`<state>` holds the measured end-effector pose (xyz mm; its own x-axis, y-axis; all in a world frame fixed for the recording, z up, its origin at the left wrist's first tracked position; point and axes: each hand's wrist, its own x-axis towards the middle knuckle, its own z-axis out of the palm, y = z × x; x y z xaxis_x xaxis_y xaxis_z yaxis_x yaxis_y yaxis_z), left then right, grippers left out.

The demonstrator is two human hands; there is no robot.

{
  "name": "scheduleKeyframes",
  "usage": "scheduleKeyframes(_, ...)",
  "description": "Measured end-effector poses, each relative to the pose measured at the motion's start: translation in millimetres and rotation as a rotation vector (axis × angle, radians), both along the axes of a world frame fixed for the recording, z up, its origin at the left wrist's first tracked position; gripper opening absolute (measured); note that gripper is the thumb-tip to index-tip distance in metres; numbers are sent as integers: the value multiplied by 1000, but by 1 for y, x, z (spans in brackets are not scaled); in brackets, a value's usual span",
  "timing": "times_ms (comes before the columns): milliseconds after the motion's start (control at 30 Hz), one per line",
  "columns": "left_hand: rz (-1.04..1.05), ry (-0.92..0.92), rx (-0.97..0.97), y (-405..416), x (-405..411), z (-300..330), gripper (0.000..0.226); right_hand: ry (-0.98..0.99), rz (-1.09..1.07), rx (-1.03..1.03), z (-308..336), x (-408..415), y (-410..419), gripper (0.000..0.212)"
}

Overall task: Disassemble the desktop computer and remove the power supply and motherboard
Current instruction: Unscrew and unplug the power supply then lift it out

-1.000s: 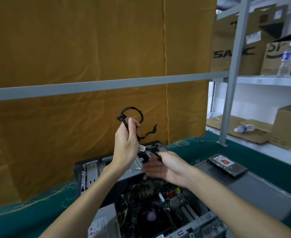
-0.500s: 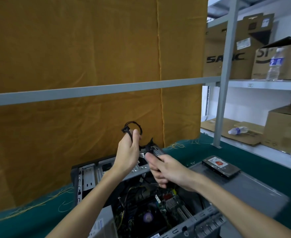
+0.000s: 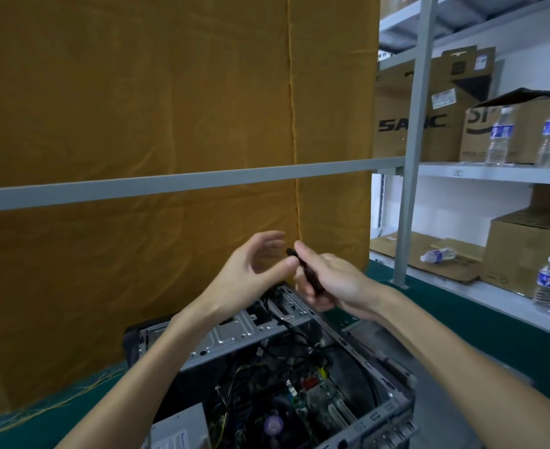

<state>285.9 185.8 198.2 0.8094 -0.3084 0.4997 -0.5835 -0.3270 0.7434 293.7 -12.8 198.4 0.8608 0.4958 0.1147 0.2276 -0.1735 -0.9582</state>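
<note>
The open desktop case (image 3: 234,335) lies on the green table, its motherboard (image 3: 312,396) with a fan and several cables showing inside. The grey power supply (image 3: 179,429) sits at the case's near left corner. Above the case my right hand (image 3: 332,280) grips a bundled black cable (image 3: 306,270), one end poking up past the fingers. My left hand (image 3: 251,270) hovers just left of it with relaxed fingers spread, its thumb tip touching or nearly touching the cable.
An ochre cloth backdrop with a grey rail (image 3: 169,183) hangs behind the table. On the right a shelf rack (image 3: 416,140) carries cardboard boxes (image 3: 416,124) and several water bottles (image 3: 549,283). The green table mat (image 3: 510,348) runs along the right.
My left hand has let go of the looped black cable and opened. My right hand has taken the cable and now holds it bundled, higher above the case. The view has shifted left.
</note>
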Motion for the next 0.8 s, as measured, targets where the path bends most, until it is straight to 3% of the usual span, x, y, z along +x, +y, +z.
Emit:
scheduleKeyframes(100,-109,-23,31,-18,0,-3,32,7,-54,70,-2,0,10,75)
scheduleKeyframes(233,-76,-40,-166,-23,5,-13,39,59,-76,175,-4,2,7,74)
scheduleKeyframes(433,47,-148,-219,-26,11,-14,25,138,-21,379,-15,2,11,40)
scheduleKeyframes(533,175,-144,-49,-14,15,-16,37,164,-91,458,-14,4,10,27)
scheduleKeyframes(667,189,-193,209,1,19,-15,29,10,-181,276,-4,9,11,24)
scheduleKeyframes(800,-41,-8,228,0,20,-8,17,-118,-223,84,7,17,16,30)
